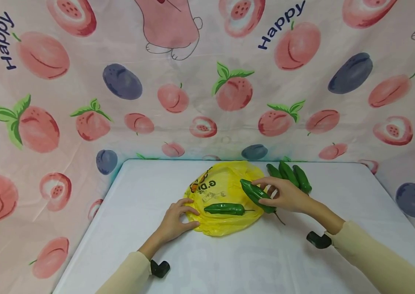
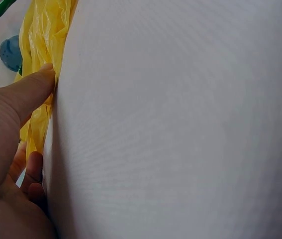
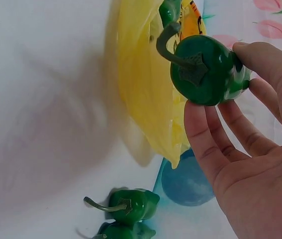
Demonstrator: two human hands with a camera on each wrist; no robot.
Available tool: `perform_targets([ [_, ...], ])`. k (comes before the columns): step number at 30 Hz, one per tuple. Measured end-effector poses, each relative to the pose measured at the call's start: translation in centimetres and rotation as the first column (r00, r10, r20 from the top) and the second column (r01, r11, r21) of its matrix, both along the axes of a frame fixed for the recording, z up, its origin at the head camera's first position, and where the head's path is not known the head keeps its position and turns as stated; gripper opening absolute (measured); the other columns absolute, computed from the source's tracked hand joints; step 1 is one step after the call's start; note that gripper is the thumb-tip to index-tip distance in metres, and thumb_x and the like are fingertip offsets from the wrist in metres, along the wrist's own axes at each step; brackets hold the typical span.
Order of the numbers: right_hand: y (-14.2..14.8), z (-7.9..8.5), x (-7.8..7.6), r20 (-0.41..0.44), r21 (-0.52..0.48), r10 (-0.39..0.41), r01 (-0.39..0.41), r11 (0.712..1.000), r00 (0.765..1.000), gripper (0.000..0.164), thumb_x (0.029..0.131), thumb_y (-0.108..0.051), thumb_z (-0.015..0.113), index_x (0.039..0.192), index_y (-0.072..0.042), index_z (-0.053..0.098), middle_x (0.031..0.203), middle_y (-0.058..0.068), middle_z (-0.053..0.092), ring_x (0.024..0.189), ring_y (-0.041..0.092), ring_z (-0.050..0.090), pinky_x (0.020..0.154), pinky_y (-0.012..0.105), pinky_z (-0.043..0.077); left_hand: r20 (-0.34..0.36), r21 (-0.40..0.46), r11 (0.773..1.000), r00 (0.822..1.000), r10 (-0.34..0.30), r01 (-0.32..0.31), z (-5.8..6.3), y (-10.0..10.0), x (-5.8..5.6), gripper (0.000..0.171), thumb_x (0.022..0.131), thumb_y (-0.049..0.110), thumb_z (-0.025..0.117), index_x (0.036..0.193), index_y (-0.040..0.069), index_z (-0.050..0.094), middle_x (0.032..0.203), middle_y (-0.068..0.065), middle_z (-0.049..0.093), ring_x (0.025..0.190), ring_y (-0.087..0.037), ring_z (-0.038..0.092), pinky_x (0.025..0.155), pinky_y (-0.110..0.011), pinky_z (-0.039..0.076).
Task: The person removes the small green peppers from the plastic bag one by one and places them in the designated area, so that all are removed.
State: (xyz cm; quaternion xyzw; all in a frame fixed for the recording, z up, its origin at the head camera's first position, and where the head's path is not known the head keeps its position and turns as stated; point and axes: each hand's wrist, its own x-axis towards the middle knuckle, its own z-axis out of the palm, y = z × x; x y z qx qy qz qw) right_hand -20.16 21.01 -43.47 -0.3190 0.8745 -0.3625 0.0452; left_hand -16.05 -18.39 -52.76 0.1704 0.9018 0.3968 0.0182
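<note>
A yellow plastic bag (image 1: 226,226) with dark print lies flat on the white table. One long green pepper (image 1: 224,209) rests on the bag, its stem pointing right. My right hand (image 1: 284,195) pinches another green pepper (image 3: 200,72) between thumb and fingers, above the bag's right side. In the right wrist view its curved stem and star-shaped cap face the camera. At the bag's left edge, my left hand (image 1: 174,220) touches the plastic with thumb and fingers spread apart. The left wrist view shows the thumb (image 2: 31,92) against the crumpled yellow bag (image 2: 46,30).
Three more green peppers (image 1: 301,179) lie together at the back right of the white table (image 1: 148,179), partly behind the right hand. Behind the table hangs a fruit-patterned cloth (image 1: 192,73). Dark wrist-camera pieces (image 1: 319,240) sit at both sleeve cuffs.
</note>
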Motion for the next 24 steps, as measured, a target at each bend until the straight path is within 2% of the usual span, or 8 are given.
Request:
perform_targets([
  [9,0.2,0.0,0.2,0.023,0.016,-0.005,0.005,1.000,1.000,0.054,0.090,-0.019,0.082,0.139,-0.012,0.061,0.109,0.005,0.065,0.084,0.015,0.066,0.073,0.031,0.059,0.022,-0.005,1.000,1.000,0.004,-0.003,0.0,0.0,0.1,0.023,0.084,0.030,0.087,0.105,0.027,0.078,0.147,-0.003,0.053,0.132,-0.033,0.045,0.112,-0.057,0.033],
  [14,0.7,-0.3,0.5,0.021,-0.002,-0.012,0.012,1.000,1.000,0.054,0.089,-0.020,0.082,0.139,-0.011,0.061,0.110,0.006,0.066,0.084,0.014,0.066,0.072,0.028,0.059,0.016,-0.002,1.000,1.000,-0.002,0.002,0.0,0.0,0.1,0.023,0.084,0.029,0.087,0.105,0.026,0.078,0.146,-0.004,0.054,0.131,-0.033,0.046,0.110,-0.058,0.034],
  [19,1.4,-0.7,0.9,0.008,-0.035,-0.027,0.027,0.999,1.000,0.054,0.088,-0.018,0.083,0.138,-0.011,0.062,0.119,0.006,0.067,0.084,0.013,0.065,0.071,0.030,0.059,0.026,-0.004,1.000,1.000,0.009,-0.009,0.0,0.0,0.1,0.023,0.084,0.029,0.087,0.105,0.028,0.078,0.146,-0.002,0.054,0.131,-0.032,0.046,0.111,-0.056,0.034],
  [24,2.2,-0.9,1.4,-0.012,-0.067,-0.044,0.043,0.997,0.999,0.052,0.088,-0.018,0.083,0.136,-0.010,0.063,0.113,0.005,0.066,0.082,0.012,0.064,0.068,0.029,0.058,0.028,-0.004,1.000,0.999,0.018,-0.018,0.0,0.0,0.1,0.022,0.084,0.030,0.087,0.104,0.029,0.078,0.146,-0.002,0.054,0.131,-0.032,0.045,0.111,-0.056,0.034],
])
